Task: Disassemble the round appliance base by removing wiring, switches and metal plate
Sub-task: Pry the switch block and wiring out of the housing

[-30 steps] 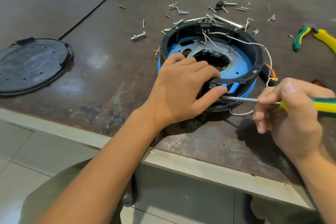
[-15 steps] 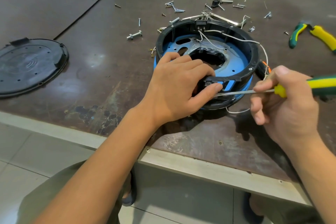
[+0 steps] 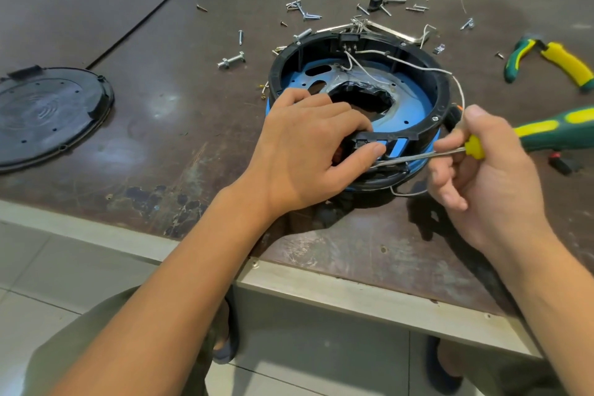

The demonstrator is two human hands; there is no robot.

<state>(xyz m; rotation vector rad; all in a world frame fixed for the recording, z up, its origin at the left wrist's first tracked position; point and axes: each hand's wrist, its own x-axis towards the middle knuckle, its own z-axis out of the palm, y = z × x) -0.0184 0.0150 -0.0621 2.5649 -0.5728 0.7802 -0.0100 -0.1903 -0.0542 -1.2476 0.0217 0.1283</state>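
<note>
The base [image 3: 445, 96] sits on the table [image 3: 160, 42] near the front edge, open side up. It is a black ring with a blue plate [image 3: 414, 106] inside it. The left hand [image 3: 308, 145] lies over the near-left part of the ring. Its fingers curl over the rim into the hollow, and its thumb presses the outer wall just beside a black clip on the near rim. The hand thus grips the base between fingers and thumb.

The right hand [image 3: 488, 177] is just right of the base, apart from the ring. It clasps a screwdriver [image 3: 553, 133] where the yellow collar meets the shaft, with the thumb on top and the fingers curled beneath. The shaft runs leftward, nearly level, to the near outer wall of the base and ends right under the left thumb. Whether the tip touches the wall cannot be told.

A white wire [image 3: 414, 63] leads from a switch [image 3: 348, 38] on the far rim across the ring, then over the right rim and down behind the right hand. A loop of it shows on the table by the near side of the base.

Loose screws [image 3: 303, 14] and a bolt [image 3: 231, 59] lie beyond the base. Pliers [image 3: 559, 61] lie at the far right. A round black cover [image 3: 48, 112] lies at the far left, well apart from the base.
</note>
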